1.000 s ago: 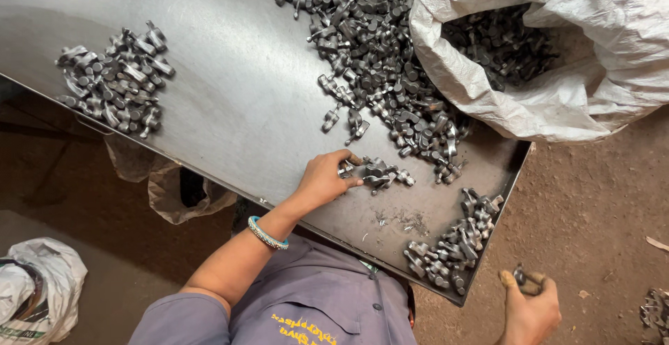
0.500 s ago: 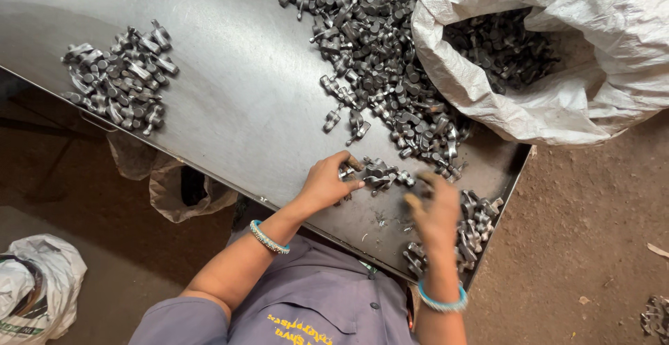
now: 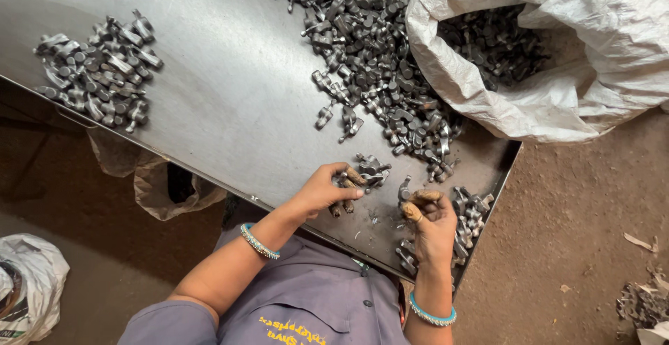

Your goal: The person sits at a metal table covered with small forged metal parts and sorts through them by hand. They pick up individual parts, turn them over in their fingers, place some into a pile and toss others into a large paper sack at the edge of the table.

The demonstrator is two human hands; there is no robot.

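My left hand (image 3: 326,190) pinched small metal parts (image 3: 368,171) near the tray (image 3: 230,122) edge; my right hand (image 3: 432,223) gripped one part (image 3: 405,192). I judged a firm pinch best, one piece each time.

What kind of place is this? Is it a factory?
Probably a small workshop or factory sorting area. A metal table is heaped with small grey metal parts, a white sack holds more, and the floor is bare dirt. The left hand and right hand pick through them.

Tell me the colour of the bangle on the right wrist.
Turquoise blue; the bangle on the right wrist shows clearly in the head view.
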